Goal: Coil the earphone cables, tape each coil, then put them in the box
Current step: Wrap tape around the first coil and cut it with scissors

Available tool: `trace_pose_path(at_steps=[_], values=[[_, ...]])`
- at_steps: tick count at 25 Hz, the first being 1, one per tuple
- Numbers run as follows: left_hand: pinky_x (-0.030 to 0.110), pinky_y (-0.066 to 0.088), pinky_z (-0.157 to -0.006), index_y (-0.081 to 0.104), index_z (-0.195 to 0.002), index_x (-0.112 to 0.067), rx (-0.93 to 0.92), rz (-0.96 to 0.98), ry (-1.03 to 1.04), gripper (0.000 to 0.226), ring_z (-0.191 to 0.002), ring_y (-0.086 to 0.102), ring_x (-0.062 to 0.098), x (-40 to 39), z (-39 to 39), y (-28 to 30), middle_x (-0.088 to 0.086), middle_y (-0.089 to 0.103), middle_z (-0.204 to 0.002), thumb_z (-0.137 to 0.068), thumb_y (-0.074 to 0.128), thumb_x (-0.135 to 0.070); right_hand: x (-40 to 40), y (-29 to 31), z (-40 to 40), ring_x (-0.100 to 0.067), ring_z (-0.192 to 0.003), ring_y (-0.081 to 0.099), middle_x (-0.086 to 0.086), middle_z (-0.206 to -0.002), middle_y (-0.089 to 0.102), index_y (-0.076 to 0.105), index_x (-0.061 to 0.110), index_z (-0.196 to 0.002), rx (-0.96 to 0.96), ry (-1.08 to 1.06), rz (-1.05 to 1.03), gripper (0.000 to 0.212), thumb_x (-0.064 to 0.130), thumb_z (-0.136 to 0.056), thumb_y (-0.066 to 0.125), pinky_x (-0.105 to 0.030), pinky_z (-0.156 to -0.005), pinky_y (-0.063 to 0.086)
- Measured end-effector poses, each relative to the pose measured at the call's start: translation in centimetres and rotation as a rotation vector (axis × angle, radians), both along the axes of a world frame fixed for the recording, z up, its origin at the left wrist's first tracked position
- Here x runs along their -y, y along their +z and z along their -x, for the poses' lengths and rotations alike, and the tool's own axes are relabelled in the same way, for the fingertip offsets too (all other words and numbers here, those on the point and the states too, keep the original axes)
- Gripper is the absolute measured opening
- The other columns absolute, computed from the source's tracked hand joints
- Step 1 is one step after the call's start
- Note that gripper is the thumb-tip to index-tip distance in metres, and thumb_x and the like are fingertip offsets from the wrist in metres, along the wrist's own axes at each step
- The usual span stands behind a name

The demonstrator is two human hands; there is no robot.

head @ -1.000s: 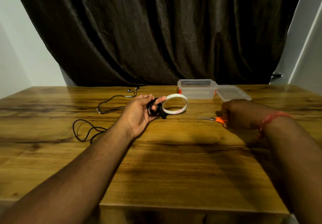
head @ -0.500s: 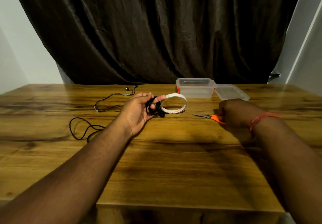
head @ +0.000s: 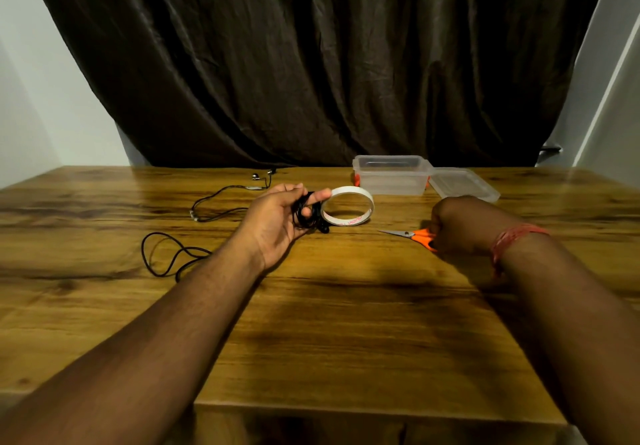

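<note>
Left hand [head: 277, 223] is palm-up above the table, fingers curled around a small coil of thin black earphone cable [head: 306, 214], thumb tip touching the tape roll [head: 348, 205]: a white ring standing tilted on the table, red print on its inner face, right beside the coil. Right hand [head: 457, 224] is clenched around the orange plastic handles of the scissors [head: 412, 235]; thin metal blades point left, closed, lying low on the wood. Second earphone cable [head: 173, 254], black, lies loose in looping curves left of the left forearm. Third earphone cable [head: 221, 202], with metallic earbuds and an inline remote, is sprawled further back on the table. Clear plastic box [head: 391, 174], rectangular, rounded corners, orange latches, sits open at the far edge; its translucent lid [head: 464, 185] lies flat just beside it on the right. Table [head: 346, 323] is glossy wood-grain laminate. Dark brown pleated curtain [head: 311, 63] behind. Red thread band [head: 512, 238] on the right wrist.
</note>
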State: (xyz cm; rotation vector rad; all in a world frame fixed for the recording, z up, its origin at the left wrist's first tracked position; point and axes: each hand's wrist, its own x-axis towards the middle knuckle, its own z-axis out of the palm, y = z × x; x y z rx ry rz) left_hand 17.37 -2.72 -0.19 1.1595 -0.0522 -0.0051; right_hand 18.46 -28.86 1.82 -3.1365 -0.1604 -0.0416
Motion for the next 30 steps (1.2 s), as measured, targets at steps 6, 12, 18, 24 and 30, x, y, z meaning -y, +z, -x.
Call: trace_pose_path(at_steps=[6, 12, 18, 24, 30], values=[[0.03, 0.045, -0.077, 0.048, -0.095, -0.015, -0.007, -0.003, 0.002, 0.008, -0.056, 0.051, 0.007, 0.0, 0.0, 0.0, 0.017, 0.072, -0.113, -0.101, 0.044, -0.012, -0.1, -0.2, -0.6, -0.021, -0.073, 0.052, -0.007, -0.072, 0.051, 0.066, 0.007, -0.081, 0.129, 0.001, -0.037, 0.021, 0.027, -0.086, 0.068, -0.029, -0.065, 0.038], [0.029, 0.045, -0.075, 0.048, -0.095, -0.013, -0.004, -0.004, 0.01, 0.007, -0.056, 0.05, 0.008, 0.0, -0.1, 0.0, 0.018, 0.072, -0.111, -0.1, 0.044, -0.011, -2.0, 0.9, 1.1, -0.017, -0.071, 0.065, -0.02, -0.09, 0.065, 0.068, 0.003, -0.085, -0.165, 0.195, -1.441, 0.031, 0.034, -0.083, 0.068, -0.031, -0.072, 0.058], [0.03, 0.046, -0.07, 0.049, -0.091, -0.014, 0.003, 0.009, -0.013, 0.01, -0.053, 0.05, 0.008, 0.4, -0.2, -0.2, 0.018, 0.073, -0.107, -0.1, 0.045, -0.011, -5.0, -1.4, 2.2, -0.029, -0.091, 0.067, -0.024, -0.106, 0.063, 0.062, -0.007, -0.104, -0.909, 0.59, -1.513, 0.072, 0.057, -0.073, 0.074, -0.033, -0.079, 0.058], [0.028, 0.049, -0.066, 0.051, -0.087, -0.015, -0.016, 0.05, -0.039, 0.014, -0.053, 0.052, 0.008, 0.6, -0.1, -0.1, 0.02, 0.07, -0.115, -0.099, 0.047, -0.01, -6.3, -3.1, 1.7, -0.031, -0.092, 0.067, -0.027, -0.105, 0.062, 0.063, -0.006, -0.101, -1.01, 0.63, -1.514, 0.059, 0.048, -0.079, 0.074, -0.033, -0.081, 0.057], [0.031, 0.044, -0.074, 0.051, -0.085, -0.014, 0.017, 0.079, -0.081, 0.013, -0.055, 0.05, 0.009, 0.8, 0.1, 0.0, 0.024, 0.069, -0.115, -0.097, 0.048, -0.008, -6.3, -3.1, 1.5, -0.032, -0.094, 0.068, -0.029, -0.107, 0.061, 0.064, -0.006, -0.102, -1.054, 0.601, -1.544, 0.055, 0.043, -0.08, 0.074, -0.035, -0.082, 0.057]])
